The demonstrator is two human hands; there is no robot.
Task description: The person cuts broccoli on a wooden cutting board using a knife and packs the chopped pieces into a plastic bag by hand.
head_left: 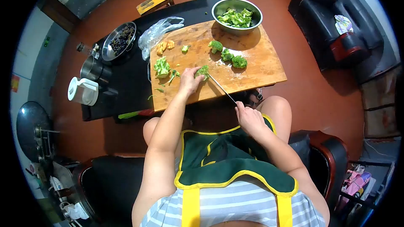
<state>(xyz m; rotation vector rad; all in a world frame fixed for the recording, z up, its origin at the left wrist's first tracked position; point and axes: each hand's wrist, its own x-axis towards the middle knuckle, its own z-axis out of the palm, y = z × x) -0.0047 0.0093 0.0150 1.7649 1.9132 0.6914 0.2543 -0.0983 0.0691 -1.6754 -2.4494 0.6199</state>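
My left hand is closed on a broccoli floret near the front of the wooden cutting board. In my right hand is a knife, its blade slanting up to the floret's right side. Several loose florets lie farther up the board. Left of my left hand sit the cut broccoli head and a small piece of stalk. A steel bowl of cut green pieces stands at the board's far right corner.
Orange-yellow pieces and a clear plastic bag lie at the board's far left. On the black table stand a bowl of dark grapes, a metal pot and a white-lidded pitcher. A yellow stool stands behind.
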